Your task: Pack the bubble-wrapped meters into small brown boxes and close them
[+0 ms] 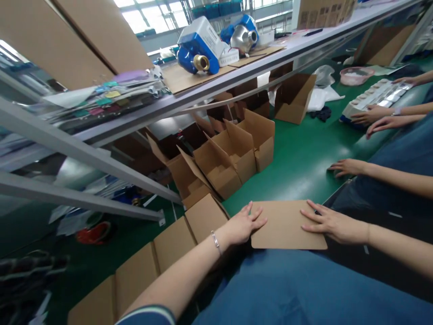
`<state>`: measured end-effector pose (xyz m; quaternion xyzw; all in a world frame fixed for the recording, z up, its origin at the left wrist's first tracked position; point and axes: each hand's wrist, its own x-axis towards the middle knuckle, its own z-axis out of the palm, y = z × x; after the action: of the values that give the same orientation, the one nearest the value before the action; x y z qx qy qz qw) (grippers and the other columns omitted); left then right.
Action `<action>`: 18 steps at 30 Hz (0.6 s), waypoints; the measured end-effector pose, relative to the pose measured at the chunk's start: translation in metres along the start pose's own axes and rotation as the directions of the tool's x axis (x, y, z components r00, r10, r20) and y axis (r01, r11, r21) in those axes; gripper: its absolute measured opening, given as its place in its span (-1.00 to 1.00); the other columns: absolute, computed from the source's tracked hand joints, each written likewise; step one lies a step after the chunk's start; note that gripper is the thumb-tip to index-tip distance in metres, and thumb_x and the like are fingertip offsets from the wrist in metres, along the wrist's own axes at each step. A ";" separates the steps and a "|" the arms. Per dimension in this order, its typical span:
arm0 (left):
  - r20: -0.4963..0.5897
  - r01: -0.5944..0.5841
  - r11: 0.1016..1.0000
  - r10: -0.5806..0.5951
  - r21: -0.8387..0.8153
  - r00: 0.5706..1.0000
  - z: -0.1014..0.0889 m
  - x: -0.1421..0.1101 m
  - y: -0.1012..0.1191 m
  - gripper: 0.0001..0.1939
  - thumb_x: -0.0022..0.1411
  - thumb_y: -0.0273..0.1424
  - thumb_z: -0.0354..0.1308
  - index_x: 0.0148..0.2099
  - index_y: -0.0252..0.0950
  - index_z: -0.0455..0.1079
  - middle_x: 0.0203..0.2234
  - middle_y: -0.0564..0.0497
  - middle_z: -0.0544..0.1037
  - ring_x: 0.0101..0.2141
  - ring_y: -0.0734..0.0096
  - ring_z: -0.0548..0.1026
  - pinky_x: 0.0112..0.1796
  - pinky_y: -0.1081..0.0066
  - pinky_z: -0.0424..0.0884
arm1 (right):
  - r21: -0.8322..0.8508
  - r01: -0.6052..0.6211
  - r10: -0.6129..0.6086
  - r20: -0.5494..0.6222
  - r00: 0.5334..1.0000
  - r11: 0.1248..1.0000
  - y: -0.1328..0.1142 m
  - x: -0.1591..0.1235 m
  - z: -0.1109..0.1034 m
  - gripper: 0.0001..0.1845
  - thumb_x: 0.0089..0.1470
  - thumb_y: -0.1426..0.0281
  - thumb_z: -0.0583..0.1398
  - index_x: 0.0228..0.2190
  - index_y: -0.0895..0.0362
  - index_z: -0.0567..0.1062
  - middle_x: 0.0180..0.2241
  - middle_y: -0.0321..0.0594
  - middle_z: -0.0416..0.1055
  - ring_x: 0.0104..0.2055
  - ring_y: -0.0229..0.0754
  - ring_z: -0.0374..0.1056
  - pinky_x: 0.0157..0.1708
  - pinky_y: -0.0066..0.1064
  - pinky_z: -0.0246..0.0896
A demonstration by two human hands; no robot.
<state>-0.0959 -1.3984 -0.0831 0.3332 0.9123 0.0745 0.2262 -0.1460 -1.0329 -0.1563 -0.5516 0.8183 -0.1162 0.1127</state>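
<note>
A flat brown cardboard panel (pixel 286 225) with rounded near corners lies in front of my body, probably the top of a carton; what is beneath it is hidden. My left hand (pixel 244 224) rests at its left end, fingers spread over the surface. At the right end my right hand (pixel 328 223) lies with its fingers stretched out and apart on the cardboard. Left of the panel runs a row of closed cartons (pixel 176 241). Beyond them stand several open cartons (pixel 216 169) with raised flaps.
A green work surface (pixel 297 158) stretches ahead. A raised shelf (pixel 270 61) carries blue-and-white meters (pixel 199 45) and papers. Grey frame bars (pixel 101 162) cross at left. Co-workers' hands (pixel 348 168) are at right, some by a white tray (pixel 367 99). A pink basket (pixel 356 76) sits farther back.
</note>
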 end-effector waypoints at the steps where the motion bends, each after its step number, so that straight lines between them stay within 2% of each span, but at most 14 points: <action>1: 0.051 0.018 0.999 -0.021 0.048 0.998 -0.003 0.003 0.004 -0.43 0.14 -0.45 -0.08 0.22 -0.09 0.04 0.24 -0.04 -0.12 0.20 -0.15 -0.30 0.09 -0.17 -0.20 | 0.003 -0.001 0.001 0.030 1.000 1.000 -0.004 0.002 -0.004 -0.21 -0.08 0.58 0.05 0.12 -0.30 0.04 0.25 -0.40 -0.29 0.25 0.22 -0.50 0.07 0.27 -0.30; 3: 0.106 0.057 0.994 -0.068 0.097 0.992 -0.007 0.013 0.010 -0.39 0.15 -0.21 -0.03 0.24 -0.05 -0.05 0.25 -0.09 -0.19 0.18 -0.27 -0.31 0.01 -0.32 -0.29 | 0.023 -0.017 0.015 0.085 0.996 1.000 -0.011 0.013 -0.010 -0.23 -0.05 0.38 0.13 0.14 -0.28 -0.03 0.26 -0.28 -0.31 0.23 0.31 -0.46 -0.01 0.40 -0.47; 4: 0.110 0.073 0.991 -0.086 0.116 0.990 -0.008 0.020 0.012 -0.26 0.08 -0.09 0.02 0.26 -0.04 -0.14 0.25 -0.13 -0.25 0.17 -0.32 -0.35 -0.04 -0.38 -0.35 | 0.030 -0.038 0.035 0.099 0.995 0.999 -0.016 0.020 -0.011 -0.15 -0.10 0.25 0.19 0.16 -0.24 -0.08 0.26 -0.18 -0.35 0.23 0.35 -0.47 -0.04 0.43 -0.53; 6: 0.084 0.095 0.982 -0.110 0.164 0.990 -0.005 0.033 0.017 0.08 -0.16 0.08 0.15 0.29 -0.09 -0.34 0.24 -0.25 -0.39 0.16 -0.34 -0.43 -0.11 -0.41 -0.46 | 0.010 -0.094 0.093 0.087 0.992 0.995 -0.025 0.035 -0.010 0.14 -0.33 0.06 0.29 0.19 -0.12 -0.18 0.25 0.04 -0.46 0.21 0.41 -0.52 -0.08 0.44 -0.60; 7: 0.066 0.106 0.976 -0.121 0.190 0.990 -0.003 0.039 0.019 0.20 -0.26 0.11 0.18 0.29 -0.14 -0.39 0.23 -0.31 -0.42 0.16 -0.34 -0.45 -0.11 -0.40 -0.49 | -0.014 -0.120 0.120 0.067 0.990 0.993 -0.029 0.042 -0.007 0.26 -0.44 0.03 0.33 0.20 -0.08 -0.21 0.24 0.11 -0.49 0.21 0.43 -0.54 -0.09 0.44 -0.62; 9: 0.046 0.121 0.965 -0.135 0.235 0.990 0.002 0.048 0.025 0.32 -0.38 0.13 0.22 0.29 -0.20 -0.42 0.22 -0.40 -0.39 0.16 -0.37 -0.40 -0.09 -0.37 -0.50 | -0.070 -0.149 0.151 0.020 0.988 0.986 -0.036 0.053 -0.002 0.33 -0.53 0.08 0.36 0.20 -0.08 -0.23 0.23 0.15 -0.51 0.21 0.44 -0.54 -0.10 0.44 -0.62; 11: 0.033 0.129 0.956 -0.142 0.262 0.989 0.004 0.052 0.029 0.34 -0.41 0.12 0.24 0.29 -0.24 -0.40 0.21 -0.45 -0.33 0.15 -0.43 -0.29 -0.06 -0.35 -0.45 | -0.099 -0.154 0.154 -0.012 0.988 0.983 -0.038 0.057 0.000 0.25 -0.46 0.17 0.35 0.19 -0.14 -0.21 0.24 0.12 -0.50 0.21 0.42 -0.48 -0.11 0.45 -0.53; 13: 0.020 0.128 0.955 -0.139 0.269 0.990 0.002 0.052 0.031 0.28 -0.35 0.08 0.23 0.29 -0.26 -0.37 0.20 -0.46 -0.28 0.14 -0.44 -0.18 -0.02 -0.32 -0.37 | -0.101 -0.148 0.147 -0.021 0.989 0.984 -0.037 0.057 -0.004 0.17 -0.37 0.23 0.32 0.18 -0.19 -0.21 0.24 0.10 -0.48 0.21 0.41 -0.41 -0.11 0.43 -0.39; 16: 0.035 0.109 0.965 -0.120 0.237 0.992 -0.004 0.051 0.028 0.17 -0.24 0.02 0.20 0.29 -0.23 -0.35 0.20 -0.44 -0.22 0.14 -0.39 -0.10 0.01 -0.26 -0.23 | -0.064 -0.122 0.122 0.005 0.992 0.990 -0.034 0.055 -0.013 0.09 -0.29 0.22 0.30 0.17 -0.25 -0.19 0.24 0.07 -0.50 0.21 0.43 -0.35 -0.15 0.41 -0.23; 18: 0.053 0.093 0.973 -0.106 0.209 0.993 -0.007 0.050 0.024 0.14 -0.22 0.01 0.19 0.29 -0.21 -0.34 0.21 -0.42 -0.21 0.14 -0.36 -0.09 0.02 -0.24 -0.19 | -0.038 -0.122 0.122 0.001 0.992 0.992 -0.034 0.055 -0.015 0.02 -0.23 0.20 0.28 0.16 -0.28 -0.16 0.25 0.01 -0.52 0.20 0.43 -0.34 -0.15 0.40 -0.20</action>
<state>-0.1192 -1.3480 -0.0885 0.3110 0.9229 -0.0427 0.2230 -0.1407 -1.0954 -0.1346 -0.5027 0.8524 -0.0925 0.1104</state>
